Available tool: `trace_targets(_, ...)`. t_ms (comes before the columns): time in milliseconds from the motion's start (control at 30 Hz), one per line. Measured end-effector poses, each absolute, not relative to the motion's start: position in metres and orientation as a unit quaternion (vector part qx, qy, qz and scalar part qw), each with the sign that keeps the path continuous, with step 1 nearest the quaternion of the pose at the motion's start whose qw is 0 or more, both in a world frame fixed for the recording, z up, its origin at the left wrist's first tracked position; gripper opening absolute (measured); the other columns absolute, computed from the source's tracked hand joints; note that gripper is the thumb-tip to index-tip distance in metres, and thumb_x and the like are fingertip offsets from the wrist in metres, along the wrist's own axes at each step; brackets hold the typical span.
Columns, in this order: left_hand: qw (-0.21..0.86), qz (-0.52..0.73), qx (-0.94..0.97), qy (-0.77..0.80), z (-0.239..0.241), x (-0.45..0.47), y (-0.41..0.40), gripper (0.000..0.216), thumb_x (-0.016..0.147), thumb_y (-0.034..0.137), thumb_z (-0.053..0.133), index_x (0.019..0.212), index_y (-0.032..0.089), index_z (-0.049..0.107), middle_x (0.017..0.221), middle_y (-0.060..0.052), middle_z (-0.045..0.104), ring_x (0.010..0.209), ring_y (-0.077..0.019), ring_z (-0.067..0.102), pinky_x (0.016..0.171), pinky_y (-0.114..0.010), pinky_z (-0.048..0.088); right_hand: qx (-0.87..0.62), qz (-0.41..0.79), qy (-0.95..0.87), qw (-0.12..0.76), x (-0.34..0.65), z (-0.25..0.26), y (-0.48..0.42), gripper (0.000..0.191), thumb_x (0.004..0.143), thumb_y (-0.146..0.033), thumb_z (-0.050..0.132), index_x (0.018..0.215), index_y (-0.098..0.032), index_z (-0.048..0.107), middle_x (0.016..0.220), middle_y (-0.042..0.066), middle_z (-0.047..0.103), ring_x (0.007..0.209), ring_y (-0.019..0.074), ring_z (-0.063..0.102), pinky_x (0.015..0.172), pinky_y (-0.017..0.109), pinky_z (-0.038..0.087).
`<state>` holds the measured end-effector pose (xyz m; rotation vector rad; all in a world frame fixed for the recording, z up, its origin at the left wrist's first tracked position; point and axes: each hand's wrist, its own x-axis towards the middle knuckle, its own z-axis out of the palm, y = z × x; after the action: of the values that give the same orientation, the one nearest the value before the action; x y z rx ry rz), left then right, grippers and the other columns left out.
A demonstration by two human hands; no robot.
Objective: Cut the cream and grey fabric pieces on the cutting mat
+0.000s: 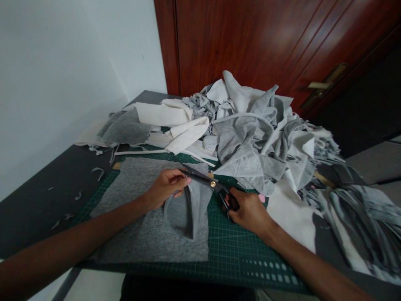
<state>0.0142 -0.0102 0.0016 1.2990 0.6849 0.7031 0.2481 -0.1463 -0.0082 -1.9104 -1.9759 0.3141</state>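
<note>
My right hand is closed round the handles of black scissors. Their blades are parted and point left, toward the fingertips of my left hand. That hand pinches the upper edge of a grey fabric piece, which hangs in a curved fold below it. Underneath lies a larger, flat sheet of grey fabric on a green cutting mat. The blades sit at the top edge of the pinched piece; whether they touch the cloth I cannot tell.
A big heap of grey and white fabric scraps fills the back of the dark table. Cream strips lie at the back left. More striped grey cloth is piled at right. Behind stand a white wall and a wooden door.
</note>
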Motion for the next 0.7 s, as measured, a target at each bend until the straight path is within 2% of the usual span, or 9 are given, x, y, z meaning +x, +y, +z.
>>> trace_targets(533, 0.679, 0.310, 0.590, 0.308, 0.0040, 0.0154, -0.0091, 0.028, 0.069, 0.034, 0.077, 0.064, 0.013, 0.059, 0.050, 0.007, 0.046, 0.039, -0.0025, 0.039, 0.035, -0.014, 0.031, -0.682, 0.108, -0.702, 0.176, 0.2493, -0.0084, -0.1454, 0.008, 0.070, -0.015, 0.056, 0.077, -0.020, 0.054, 0.067, -0.003, 0.060, 0.056, 0.0107, 0.050, 0.053, 0.023, 0.027)
trace_targets(700, 0.672, 0.302, 0.595, 0.320, 0.0017, 0.0127, -0.0089, 0.026, 0.071, 0.034, 0.075, 0.066, 0.013, 0.060, 0.050, 0.006, 0.047, 0.040, -0.0027, 0.040, 0.037, -0.014, 0.031, -0.679, 0.105, -0.704, 0.179, 0.2483, -0.0075, -0.1459, 0.008, 0.071, -0.016, 0.056, 0.076, -0.020, 0.053, 0.066, -0.003, 0.059, 0.055, 0.0107, 0.050, 0.052, 0.023, 0.028)
